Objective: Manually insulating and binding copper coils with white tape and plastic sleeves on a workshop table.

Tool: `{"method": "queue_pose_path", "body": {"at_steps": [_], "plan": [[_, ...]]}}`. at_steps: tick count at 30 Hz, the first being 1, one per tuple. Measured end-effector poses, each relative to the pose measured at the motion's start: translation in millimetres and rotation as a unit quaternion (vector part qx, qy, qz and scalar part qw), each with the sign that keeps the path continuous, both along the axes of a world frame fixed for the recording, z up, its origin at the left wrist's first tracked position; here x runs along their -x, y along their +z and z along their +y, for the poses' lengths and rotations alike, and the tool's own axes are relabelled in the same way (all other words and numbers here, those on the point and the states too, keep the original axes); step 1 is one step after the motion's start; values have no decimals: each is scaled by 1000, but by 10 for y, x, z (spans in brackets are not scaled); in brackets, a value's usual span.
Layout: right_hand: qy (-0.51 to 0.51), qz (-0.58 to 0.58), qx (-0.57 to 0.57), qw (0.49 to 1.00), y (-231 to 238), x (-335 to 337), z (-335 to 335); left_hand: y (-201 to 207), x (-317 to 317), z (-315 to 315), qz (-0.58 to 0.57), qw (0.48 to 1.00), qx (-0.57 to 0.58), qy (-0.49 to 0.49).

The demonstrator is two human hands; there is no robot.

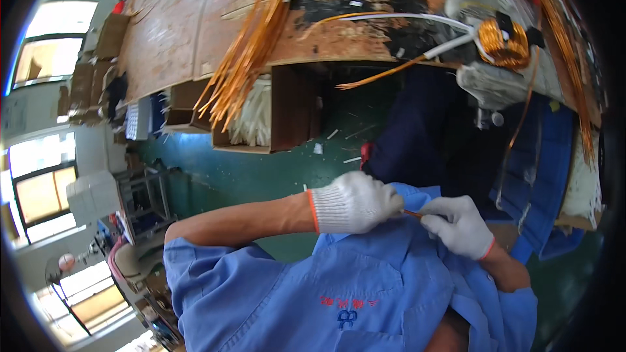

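Copper-coloured wire (412, 213) is spanning the gap between the white-gloved left hand (358, 202), which is clenching around it, and the right hand (458, 223), which is pinching it, before the blue shirt (254, 293); a copper-wound coil (497, 51) is sitting near the edge of the worktop (163, 32).

Left hand (362, 202), right hand (458, 225), seemingly curled
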State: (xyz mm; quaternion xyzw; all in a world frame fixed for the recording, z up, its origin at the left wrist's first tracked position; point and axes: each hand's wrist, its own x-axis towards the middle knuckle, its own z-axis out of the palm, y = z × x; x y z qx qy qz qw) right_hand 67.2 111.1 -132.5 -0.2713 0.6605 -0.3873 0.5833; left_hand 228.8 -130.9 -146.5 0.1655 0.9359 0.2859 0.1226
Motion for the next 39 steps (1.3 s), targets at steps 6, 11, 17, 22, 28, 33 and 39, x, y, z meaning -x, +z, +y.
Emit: {"method": "queue_pose_path", "body": {"at_steps": [6,11,17,22,28,33,39], "plan": [[-102,-89,13,991,64,-21,-201,17,219,17,119,991,60,-7],[-111,108,126,980,-58,-116,-131,175,523,-23,52,997,41,-41],[-35,362,218,905,-146,0,126,501,777,-318,-359,915,-162,83],[-61,279,211,935,-122,-51,152,497,800,-157,-390,893,-181,133],[-135,69,100,983,-103,-88,-17,221,753,19,42,996,19,-80],[-139,202,164,956,-213,5,103,268,902,-294,97,988,106,-63],[-154,258,210,930,-119,39,55,300,1031,-18,102,981,69,-147]]}}
